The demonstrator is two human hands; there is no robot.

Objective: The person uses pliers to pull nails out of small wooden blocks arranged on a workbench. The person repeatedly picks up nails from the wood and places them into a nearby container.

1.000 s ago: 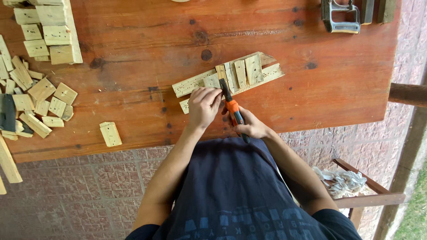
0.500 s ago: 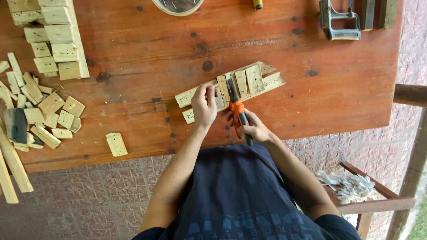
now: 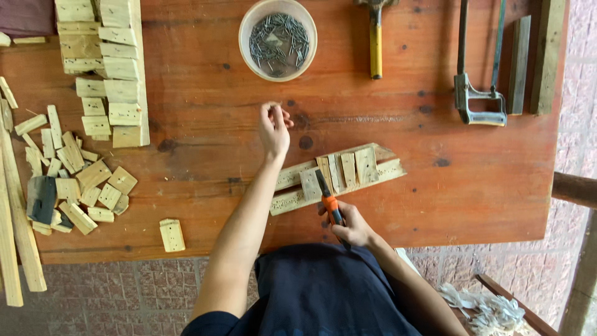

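Head view: left hand (image 3: 274,129) was seen raised over the counter (image 3: 205,124), fingers pinched narrow; whether a nail was held between them could not be told. Bowl of nails (image 3: 278,38) was placed just beyond that hand, well within reach. Right hand (image 3: 352,225) was closed around the orange-handled hammer (image 3: 329,202), gripped low near the counter's near edge, head resting on the slat assembly (image 3: 339,174).

Slat assembly was found between the two hands, just ahead of the right one: two long strips with short slats laid across them. Long axis ran from near-left to far-right, tilted slightly away from the body at its right end; short slats pointed across that axis.

Judgement on doing the step well: nail should be set upright on a slat directly over a strip, steadied by pinched fingertips, tapped lightly first, fingers cleared before full blows. Assembly is best kept flat so the strips are not shifted.

To the left of the left hand: stacked wood blocks (image 3: 112,81) and loose offcuts (image 3: 74,180). Far right: yellow-handled hammer (image 3: 375,40) and hand saw (image 3: 479,93), both untouched.
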